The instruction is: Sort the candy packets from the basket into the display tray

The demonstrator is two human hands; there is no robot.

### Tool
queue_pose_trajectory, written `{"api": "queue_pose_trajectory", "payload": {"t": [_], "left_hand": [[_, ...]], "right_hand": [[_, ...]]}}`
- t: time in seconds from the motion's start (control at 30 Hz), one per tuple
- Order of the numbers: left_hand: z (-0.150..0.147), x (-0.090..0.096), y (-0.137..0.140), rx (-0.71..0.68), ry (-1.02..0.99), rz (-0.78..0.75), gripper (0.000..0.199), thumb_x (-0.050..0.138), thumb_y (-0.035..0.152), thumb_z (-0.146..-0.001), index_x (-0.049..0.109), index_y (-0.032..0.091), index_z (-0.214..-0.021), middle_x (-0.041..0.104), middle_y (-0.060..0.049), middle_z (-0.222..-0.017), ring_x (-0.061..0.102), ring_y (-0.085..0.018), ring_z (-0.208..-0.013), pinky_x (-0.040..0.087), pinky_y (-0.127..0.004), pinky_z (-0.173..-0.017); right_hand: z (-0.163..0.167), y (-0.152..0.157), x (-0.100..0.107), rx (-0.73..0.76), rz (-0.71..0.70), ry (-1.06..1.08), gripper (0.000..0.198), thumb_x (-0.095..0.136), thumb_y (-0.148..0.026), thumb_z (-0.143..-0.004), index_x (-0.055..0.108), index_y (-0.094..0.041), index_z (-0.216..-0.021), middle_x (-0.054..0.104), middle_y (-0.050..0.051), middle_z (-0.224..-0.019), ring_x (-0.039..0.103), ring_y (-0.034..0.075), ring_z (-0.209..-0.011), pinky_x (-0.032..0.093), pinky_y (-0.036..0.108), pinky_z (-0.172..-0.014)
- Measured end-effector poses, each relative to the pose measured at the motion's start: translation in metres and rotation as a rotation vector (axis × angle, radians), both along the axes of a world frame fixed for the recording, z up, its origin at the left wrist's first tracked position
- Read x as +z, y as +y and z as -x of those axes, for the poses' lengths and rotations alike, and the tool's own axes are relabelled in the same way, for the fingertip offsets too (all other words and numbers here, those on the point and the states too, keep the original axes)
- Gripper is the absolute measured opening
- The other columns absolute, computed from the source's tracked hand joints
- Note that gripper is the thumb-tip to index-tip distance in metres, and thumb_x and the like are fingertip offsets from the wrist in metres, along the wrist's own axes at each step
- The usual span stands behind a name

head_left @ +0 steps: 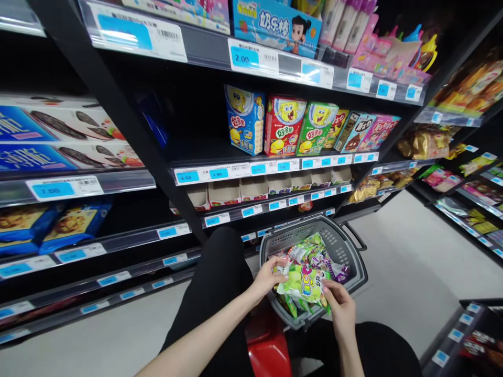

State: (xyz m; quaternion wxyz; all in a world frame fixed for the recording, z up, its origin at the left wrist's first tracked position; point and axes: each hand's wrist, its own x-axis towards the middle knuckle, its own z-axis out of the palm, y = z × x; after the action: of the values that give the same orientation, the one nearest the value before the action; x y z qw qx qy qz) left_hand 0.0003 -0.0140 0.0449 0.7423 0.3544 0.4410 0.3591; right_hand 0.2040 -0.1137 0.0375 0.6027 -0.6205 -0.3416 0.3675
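Over the grey shopping basket (338,242), one green QQ candy packet (302,285) is pinched by left hand (268,276) and right hand (341,305).

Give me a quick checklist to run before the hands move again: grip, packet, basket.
1. Left hand on the green packet: ok, fingers at its left side.
2. Right hand on the packet: ok, fingers at its right edge.
3. Green packet over the basket: ok, held above the other packets.
4. Packets inside neatly laid: not ok, they overlap in a jumble.
5. Packet seal intact: cannot tell, hands cover parts of its edges.
6. Basket support: cannot tell, its underside is hidden.
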Motion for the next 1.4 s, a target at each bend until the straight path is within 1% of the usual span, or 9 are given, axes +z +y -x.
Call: {"api": "queue_pose_trajectory", "payload": {"t": [0.1, 0.2, 0.4, 0.63, 0.77, 0.93, 1.13, 1.27, 1.4], "left_hand": [[0.000, 0.000, 0.000, -0.010, -0.023, 0.067, 0.053, 0.075, 0.012, -0.045, 0.063, 0.016, -0.096, 0.062, -0.008, -0.107, 0.049, -0.004, -0.049, 0.029, -0.017, -0.044], [0.000, 0.000, 0.000, -0.055, -0.032, 0.109, 0.038, 0.075, 0.016, -0.046, 0.066, 0.009, -0.082, 0.067, -0.009, -0.081, 0.051, -0.008, -0.050, 0.028, -0.018, -0.045], [-0.001, 0.000, 0.001, -0.027, -0.050, 0.054, 0.010, 0.067, 0.010, -0.050, 0.065, 0.012, -0.060, 0.067, -0.005, -0.070, 0.059, -0.017, -0.068, 0.041, -0.025, -0.062], [-0.002, 0.005, -0.001, -0.062, -0.121, 0.091, 0.010, 0.061, 0.013, -0.059, 0.067, 0.012, -0.066, 0.061, -0.004, -0.068, 0.057, -0.016, -0.065, 0.047, -0.030, -0.066], [-0.001, 0.009, -0.003, -0.116, -0.152, 0.129, 0.019, 0.064, 0.026, -0.066, 0.064, 0.011, -0.076, 0.058, -0.005, -0.069, 0.057, -0.017, -0.068, 0.053, -0.038, -0.064], [-0.001, 0.009, -0.004, -0.118, -0.133, 0.105, 0.041, 0.077, 0.018, -0.051, 0.056, 0.015, -0.086, 0.058, 0.001, -0.067, 0.060, -0.017, -0.062, 0.053, -0.037, -0.058], [-0.001, 0.008, -0.002, -0.180, -0.046, -0.008, 0.084, 0.072, 0.009, -0.049, 0.042, 0.021, -0.127, 0.063, 0.002, -0.068, 0.052, -0.009, -0.048, 0.041, -0.019, -0.048], [-0.002, 0.006, -0.003, -0.291, 0.123, -0.115, 0.045, 0.071, 0.015, -0.050, 0.067, 0.011, -0.094, 0.065, -0.002, -0.070, 0.057, -0.014, -0.063, 0.043, -0.022, -0.056], [-0.002, 0.005, -0.006, -0.342, 0.210, -0.122, 0.025, 0.070, 0.027, -0.056, 0.069, 0.010, -0.073, 0.063, -0.001, -0.060, 0.054, -0.015, -0.052, 0.042, -0.025, -0.049]], "right_hand": [[0.004, 0.001, 0.000, -0.015, 0.008, 0.116, 0.048, 0.075, -0.029, -0.060, 0.062, -0.019, -0.105, 0.069, 0.012, -0.099, 0.064, 0.024, -0.088, 0.052, 0.035, -0.075], [0.004, 0.003, -0.005, -0.086, 0.028, 0.157, 0.073, 0.078, -0.029, -0.055, 0.051, -0.021, -0.123, 0.064, 0.012, -0.111, 0.065, 0.021, -0.082, 0.053, 0.034, -0.071], [-0.001, 0.004, -0.011, 0.048, 0.023, 0.017, 0.016, 0.075, -0.031, -0.057, 0.070, -0.018, -0.066, 0.068, 0.007, -0.076, 0.062, 0.026, -0.083, 0.048, 0.039, -0.078], [0.001, 0.002, -0.008, -0.007, -0.052, -0.087, 0.010, 0.069, -0.030, -0.062, 0.071, -0.021, -0.065, 0.059, 0.012, -0.111, 0.056, 0.027, -0.097, 0.047, 0.037, -0.078], [0.006, 0.001, -0.005, 0.033, -0.088, 0.133, 0.019, 0.062, -0.035, -0.071, 0.072, -0.019, -0.070, 0.063, 0.014, -0.108, 0.055, 0.029, -0.102, 0.045, 0.041, -0.082], [0.011, 0.003, -0.007, -0.026, 0.030, -0.048, 0.022, 0.070, -0.037, -0.065, 0.066, -0.016, -0.065, 0.063, 0.013, -0.108, 0.059, 0.027, -0.095, 0.046, 0.037, -0.081], [0.014, 0.011, -0.020, -0.145, 0.056, 0.128, 0.072, 0.078, -0.034, -0.053, 0.051, -0.019, -0.118, 0.057, 0.013, -0.121, 0.062, 0.025, -0.096, 0.050, 0.034, -0.076], [0.008, 0.008, -0.025, 0.089, 0.170, 0.202, 0.047, 0.075, -0.036, -0.059, 0.063, -0.014, -0.099, 0.070, 0.009, -0.089, 0.064, 0.025, -0.081, 0.050, 0.036, -0.072], [0.002, 0.004, -0.024, 0.026, 0.161, 0.119, 0.036, 0.074, -0.037, -0.059, 0.067, -0.016, -0.087, 0.070, 0.004, -0.078, 0.062, 0.022, -0.072, 0.049, 0.031, -0.066]]}}
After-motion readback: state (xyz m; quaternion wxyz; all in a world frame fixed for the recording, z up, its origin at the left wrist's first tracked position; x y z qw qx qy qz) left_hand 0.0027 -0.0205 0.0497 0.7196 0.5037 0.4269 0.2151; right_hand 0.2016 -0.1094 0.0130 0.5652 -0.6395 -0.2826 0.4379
